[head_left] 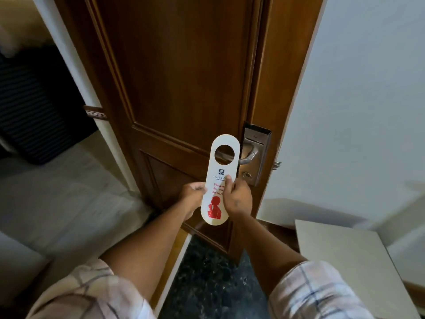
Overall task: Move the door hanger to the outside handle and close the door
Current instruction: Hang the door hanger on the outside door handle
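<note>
A white door hanger point(220, 168) with red "Please do not disturb" print and a round hole at its top stands upright in front of the brown wooden door point(179, 77). My left hand point(192, 195) pinches its left edge and my right hand point(236, 195) grips its right edge. The hole sits just left of the metal lever handle point(249, 156), which juts from a silver lock plate point(257, 143). Part of the lever shows through the hole. The hanger is not around the handle. The door stands open.
A white wall point(356, 100) lies right of the door's edge. A white flat surface point(345, 256) sits low at the right. Dark speckled flooring point(207, 284) meets pale tiles point(57, 192) at the threshold. A dark striped object point(30, 107) stands at the left.
</note>
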